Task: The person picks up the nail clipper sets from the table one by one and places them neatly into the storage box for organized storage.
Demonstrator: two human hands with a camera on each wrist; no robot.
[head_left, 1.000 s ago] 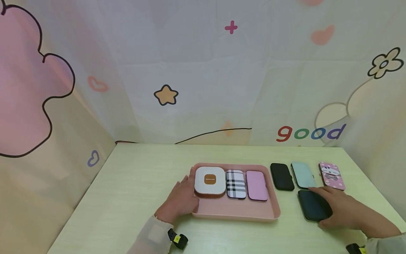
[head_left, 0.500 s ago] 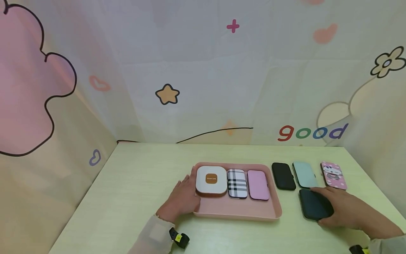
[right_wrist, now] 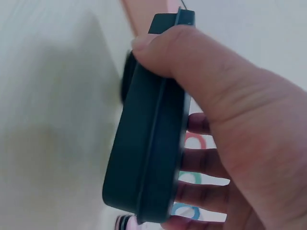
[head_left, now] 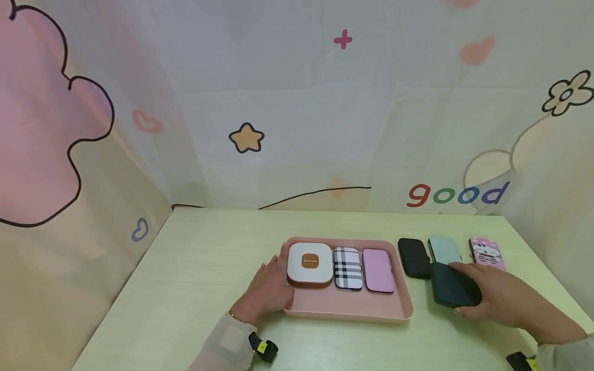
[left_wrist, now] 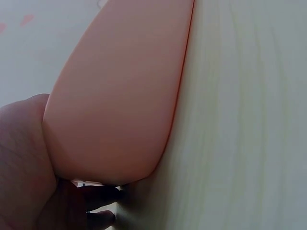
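My right hand (head_left: 494, 294) holds a dark green zip-style case (right_wrist: 144, 124) by its edges, thumb along the near side and fingers on the far side. In the head view it overlaps the lower part of a mint case (head_left: 445, 250), and a shadow falls on the table below it. A pink tray (head_left: 343, 306) lies in the middle, its left end gripped by my left hand (head_left: 266, 291), thumb over the near left corner. Inside the tray a white box with a brown label (head_left: 309, 264), a plaid case (head_left: 347, 268) and a pink-purple case (head_left: 378, 271) sit side by side.
Right of the tray, a black case (head_left: 414, 258) and a pink patterned case (head_left: 487, 253) lie on the pale table (head_left: 185, 288). A printed curtain (head_left: 297, 103) hangs behind the table.
My right hand has raised the dark green case from the table and shifted it slightly away and to the left. My left hand stays on the tray.
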